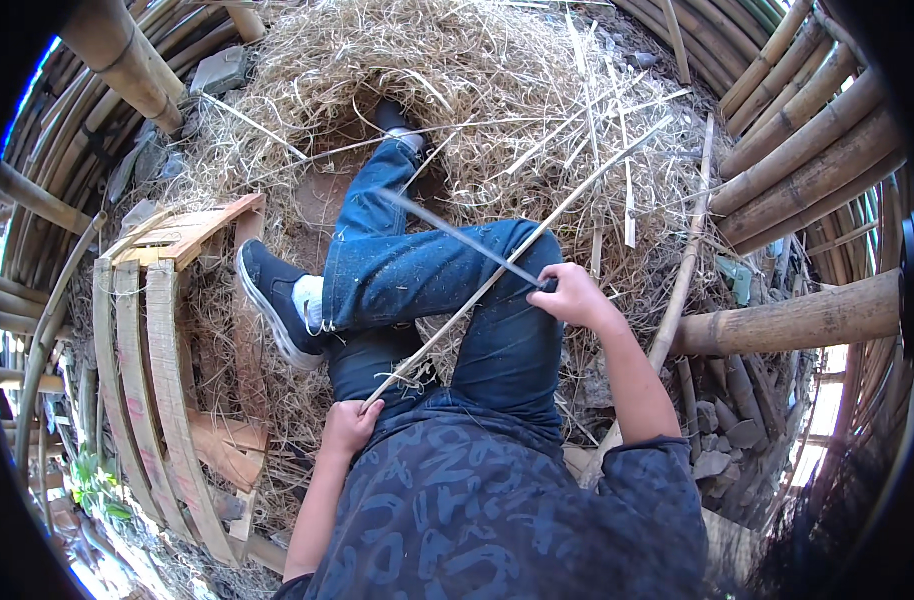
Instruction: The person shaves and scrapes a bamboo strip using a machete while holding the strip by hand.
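My left hand (351,428), close to my waist, is closed around the near end of a long, thin bamboo strip (597,180). The strip slants away to the far right, passing over my bent leg. Above my right knee, my right hand (580,298) grips the dark handle of a knife (455,232). Its long blade points to the far left and looks slightly blurred. Blade and strip cross in the picture near my thigh; whether they touch I cannot tell. Pale shavings (414,374) lie in my lap, and small flecks dot my jeans (417,270).
Heaped straw and shavings (377,45) cover the ground ahead, with loose bamboo strips (629,190) on top. A slatted wooden crate (162,330) stands at my left. Thick bamboo poles (792,312) jut in from the right, above broken stones (715,455). Bamboo walls surround me.
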The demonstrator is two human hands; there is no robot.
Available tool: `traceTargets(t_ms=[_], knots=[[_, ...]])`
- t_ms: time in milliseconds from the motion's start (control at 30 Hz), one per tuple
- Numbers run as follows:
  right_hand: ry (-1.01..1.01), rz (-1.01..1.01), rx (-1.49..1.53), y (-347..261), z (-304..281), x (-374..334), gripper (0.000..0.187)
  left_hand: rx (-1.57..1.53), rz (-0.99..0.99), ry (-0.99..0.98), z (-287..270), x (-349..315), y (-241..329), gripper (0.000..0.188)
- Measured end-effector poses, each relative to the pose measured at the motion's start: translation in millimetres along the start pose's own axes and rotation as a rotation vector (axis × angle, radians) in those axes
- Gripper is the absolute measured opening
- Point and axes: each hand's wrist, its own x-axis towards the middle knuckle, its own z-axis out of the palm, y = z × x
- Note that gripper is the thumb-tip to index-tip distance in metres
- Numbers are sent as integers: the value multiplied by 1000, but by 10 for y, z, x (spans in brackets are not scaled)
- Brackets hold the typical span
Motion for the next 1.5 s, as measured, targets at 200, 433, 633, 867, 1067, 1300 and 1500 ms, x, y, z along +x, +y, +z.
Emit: traceTargets(t_ms=[200, 433, 633, 867, 1067, 1300, 1500], knots=[[-30, 123, 472, 530, -345, 72, 27, -16, 83, 103, 61, 2, -35, 52], [97, 75, 545, 1002, -760, 288, 17, -23, 40, 49, 17, 37, 11, 50], [290, 37, 462, 1058, -958, 525, 24, -27, -10, 42, -21, 15, 101, 49], [303, 256, 466, 1068, -999, 811, 19, -17, 3, 53, 26, 22, 47, 49], [221, 227, 438, 1173, -623, 983, 13, 4, -18, 46, 9, 32, 86, 47], [199, 189, 482, 1178, -288, 877, 10, 27, -36, 11, 9, 68, 100, 48], [90, 142, 493, 984, -159, 655, 9, 21, -74, 13, 15, 55, 121, 50]])
